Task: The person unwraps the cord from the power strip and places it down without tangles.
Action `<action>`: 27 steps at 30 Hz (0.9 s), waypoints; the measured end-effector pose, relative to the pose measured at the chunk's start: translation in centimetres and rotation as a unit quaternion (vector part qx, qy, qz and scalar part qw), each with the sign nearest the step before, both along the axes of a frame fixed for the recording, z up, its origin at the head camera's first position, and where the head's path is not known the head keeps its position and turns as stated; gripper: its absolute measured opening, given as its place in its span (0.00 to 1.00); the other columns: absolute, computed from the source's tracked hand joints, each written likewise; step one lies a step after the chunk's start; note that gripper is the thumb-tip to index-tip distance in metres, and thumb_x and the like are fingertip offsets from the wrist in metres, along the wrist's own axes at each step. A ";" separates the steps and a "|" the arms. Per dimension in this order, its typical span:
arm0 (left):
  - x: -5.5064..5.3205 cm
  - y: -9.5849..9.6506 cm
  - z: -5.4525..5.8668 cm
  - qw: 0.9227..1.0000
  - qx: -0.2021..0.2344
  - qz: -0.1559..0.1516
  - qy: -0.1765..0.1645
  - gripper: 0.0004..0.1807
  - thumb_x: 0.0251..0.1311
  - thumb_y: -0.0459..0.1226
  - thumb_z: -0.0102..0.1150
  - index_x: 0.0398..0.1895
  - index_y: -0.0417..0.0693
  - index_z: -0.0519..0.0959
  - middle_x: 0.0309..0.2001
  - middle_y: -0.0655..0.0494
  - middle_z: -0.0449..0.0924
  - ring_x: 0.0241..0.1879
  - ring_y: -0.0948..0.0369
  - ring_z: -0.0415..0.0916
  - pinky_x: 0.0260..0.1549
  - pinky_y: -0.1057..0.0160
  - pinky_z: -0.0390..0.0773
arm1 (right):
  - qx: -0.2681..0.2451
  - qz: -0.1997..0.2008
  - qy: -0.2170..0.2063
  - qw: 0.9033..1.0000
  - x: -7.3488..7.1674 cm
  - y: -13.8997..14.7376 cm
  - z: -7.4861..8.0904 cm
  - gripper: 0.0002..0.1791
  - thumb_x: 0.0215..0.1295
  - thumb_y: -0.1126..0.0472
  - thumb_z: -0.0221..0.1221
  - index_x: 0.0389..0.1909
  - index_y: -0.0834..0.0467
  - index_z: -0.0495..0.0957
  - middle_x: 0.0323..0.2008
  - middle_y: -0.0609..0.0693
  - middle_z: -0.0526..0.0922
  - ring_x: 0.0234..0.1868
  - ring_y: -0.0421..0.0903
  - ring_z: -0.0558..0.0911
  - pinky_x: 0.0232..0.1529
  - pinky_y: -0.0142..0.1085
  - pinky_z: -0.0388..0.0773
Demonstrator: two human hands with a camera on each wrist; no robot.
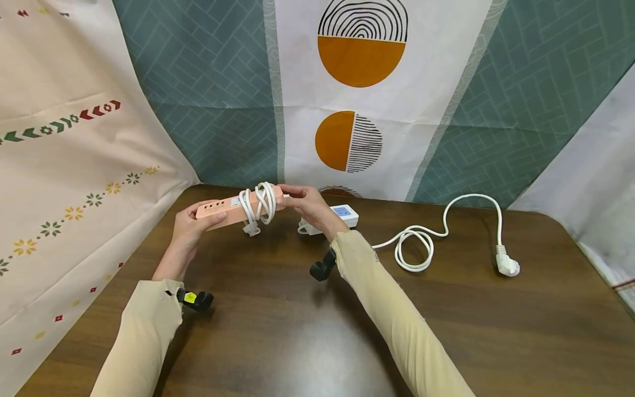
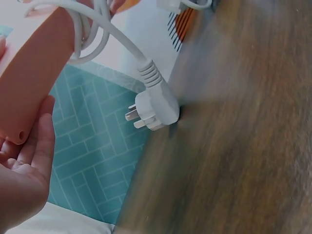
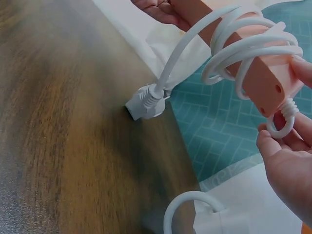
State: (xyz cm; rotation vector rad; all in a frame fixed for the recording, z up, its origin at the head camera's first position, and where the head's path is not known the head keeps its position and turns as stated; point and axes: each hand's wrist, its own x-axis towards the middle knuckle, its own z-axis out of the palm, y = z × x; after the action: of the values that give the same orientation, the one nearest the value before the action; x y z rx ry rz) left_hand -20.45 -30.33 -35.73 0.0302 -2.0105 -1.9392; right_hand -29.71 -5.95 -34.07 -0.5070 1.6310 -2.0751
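A pink power strip [image 1: 230,209] is held up above the back left of the table between both hands. My left hand [image 1: 192,225] grips its left end, thumb on the front side. At the other end my right hand [image 1: 308,205] pinches the strip where the cord comes out. The strip's white cord [image 3: 258,46] is wound in several loops around its right half. From the loops hangs the white plug [image 2: 155,105], its prongs visible in the left wrist view. Whether the plug touches the table I cannot tell.
A second, white power strip [image 1: 345,214] lies behind my right hand, partly hidden by it. Its white cord [image 1: 416,230] runs right in a loop to a plug [image 1: 507,263] on the wooden table [image 1: 248,342]. Patterned cloths [image 1: 223,82] hang behind and at the sides.
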 end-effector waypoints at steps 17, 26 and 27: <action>0.1 0.8 1.0 0.999 0.027 0.023 0.010 0.12 0.45 0.28 0.66 0.30 0.55 0.80 0.26 0.66 0.81 0.26 0.71 0.75 0.26 0.75 0.71 | -0.041 -0.046 -0.064 0.996 0.7 0.0 0.0 0.27 0.58 0.74 0.56 0.61 0.66 0.65 0.61 0.60 0.66 0.60 0.52 0.68 0.59 0.39 0.64; 0.1 1.1 1.3 0.999 0.032 0.033 0.010 0.12 0.45 0.28 0.66 0.29 0.55 0.79 0.25 0.66 0.80 0.26 0.71 0.74 0.26 0.74 0.71 | -0.063 -0.051 -0.076 0.994 1.2 0.5 -0.4 0.29 0.58 0.77 0.53 0.62 0.69 0.61 0.61 0.64 0.64 0.60 0.54 0.67 0.60 0.41 0.62; 0.2 1.2 1.5 0.999 0.035 0.033 0.010 0.12 0.45 0.28 0.66 0.29 0.55 0.79 0.25 0.66 0.80 0.26 0.71 0.74 0.26 0.74 0.71 | -0.062 -0.048 -0.074 0.994 1.2 0.5 -0.6 0.29 0.58 0.77 0.53 0.62 0.69 0.61 0.61 0.64 0.64 0.60 0.54 0.68 0.60 0.41 0.63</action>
State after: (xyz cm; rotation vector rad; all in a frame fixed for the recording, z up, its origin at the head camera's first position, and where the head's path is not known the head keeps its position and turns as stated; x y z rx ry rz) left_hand -20.29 -29.14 -34.27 0.0932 -1.9031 -1.9599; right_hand -28.47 -5.45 -34.66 -0.3117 1.4740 -2.2373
